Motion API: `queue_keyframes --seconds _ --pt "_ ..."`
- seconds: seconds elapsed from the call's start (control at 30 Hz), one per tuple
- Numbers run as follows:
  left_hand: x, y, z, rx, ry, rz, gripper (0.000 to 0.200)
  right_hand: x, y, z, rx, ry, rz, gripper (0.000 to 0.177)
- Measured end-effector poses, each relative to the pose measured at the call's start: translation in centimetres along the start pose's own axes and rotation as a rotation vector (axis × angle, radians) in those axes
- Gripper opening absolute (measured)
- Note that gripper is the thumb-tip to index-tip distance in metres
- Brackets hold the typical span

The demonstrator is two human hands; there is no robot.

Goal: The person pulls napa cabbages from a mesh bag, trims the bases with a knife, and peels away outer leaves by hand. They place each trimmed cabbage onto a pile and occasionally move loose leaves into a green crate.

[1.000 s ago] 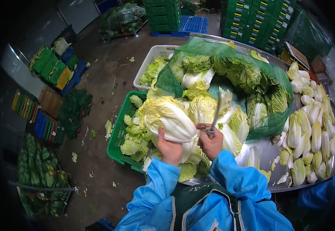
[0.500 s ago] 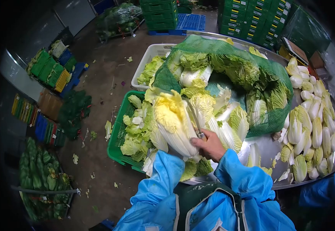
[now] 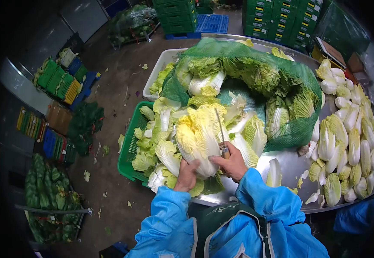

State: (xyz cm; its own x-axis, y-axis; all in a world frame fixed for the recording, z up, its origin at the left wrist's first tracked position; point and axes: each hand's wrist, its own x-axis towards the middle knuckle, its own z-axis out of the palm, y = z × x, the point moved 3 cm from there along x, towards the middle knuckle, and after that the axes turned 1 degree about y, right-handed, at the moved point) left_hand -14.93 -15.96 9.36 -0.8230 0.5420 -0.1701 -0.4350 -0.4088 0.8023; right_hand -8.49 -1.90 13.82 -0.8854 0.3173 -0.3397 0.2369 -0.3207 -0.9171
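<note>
Hands at lower centre of frame, both emerging from blue sleeves [image 3: 264,202]. Grip of left hand [image 3: 187,174]: closed around the base end of the napa cabbage [image 3: 197,135], fingers wrapped up from below. Grip of right hand [image 3: 233,163]: clenched on the handle of the knife [image 3: 221,133], blade pointing toward the top of the frame and lying against the right flank of the same head. Position of napa cabbage: centre of frame, tilted, yellow leafy tip uppermost, over the near edge of the metal table [image 3: 290,165] and touching the heap of untrimmed heads [image 3: 251,133] behind it. Left of centre, against the table edge: green crate [image 3: 127,150] filled with loose outer leaves. Above that crate: white crate [image 3: 159,71], likewise holding leaves. Upper centre: green net sack [image 3: 255,53], open, large leafy heads inside. Right of frame, on the table: trimmed heads [image 3: 352,142] laid close together in rows. Top of frame: stacked green boxes [image 3: 277,21] and a blue pallet [image 3: 213,23]. Left of frame: concrete floor [image 3: 109,103] with scattered leaf scraps.
</note>
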Motion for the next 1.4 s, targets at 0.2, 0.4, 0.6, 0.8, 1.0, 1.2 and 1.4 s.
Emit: queue_keyframes --seconds 0.2,0.4,0.6,0.8,1.0,1.2,1.4 --pt "0.7 -2.5 1.4 -0.638 0.079 -0.028 0.072 -2.6 -0.1 -4.1 0.351 0.199 -0.059 0.026" --pt "0.3 -0.4 3.3 -0.831 -0.18 -0.001 0.083 -0.8 1.2 -10.0 -0.402 0.267 -0.166 0.045" --pt "-0.2 -3.1 4.5 -0.56 0.03 -0.096 0.082 -2.7 -1.9 -4.4 -0.164 0.006 -0.143 0.052" --pt "-0.5 -5.2 7.2 -0.361 0.164 0.031 0.065 -2.8 0.7 -5.4 -0.205 0.258 -0.376 0.04" --pt "-0.3 -6.4 9.3 -0.27 0.222 0.117 0.064 -0.8 3.1 -9.3 -0.154 0.544 -0.391 0.035" --pt "0.7 -5.0 11.1 -0.604 -0.021 -0.053 0.069 -0.3 11.5 -16.4 -0.418 0.472 -0.049 0.058" --pt "1.8 -8.9 14.9 -0.375 -0.091 -0.187 0.063 -8.6 1.7 -16.9 -0.011 0.293 0.091 0.056"
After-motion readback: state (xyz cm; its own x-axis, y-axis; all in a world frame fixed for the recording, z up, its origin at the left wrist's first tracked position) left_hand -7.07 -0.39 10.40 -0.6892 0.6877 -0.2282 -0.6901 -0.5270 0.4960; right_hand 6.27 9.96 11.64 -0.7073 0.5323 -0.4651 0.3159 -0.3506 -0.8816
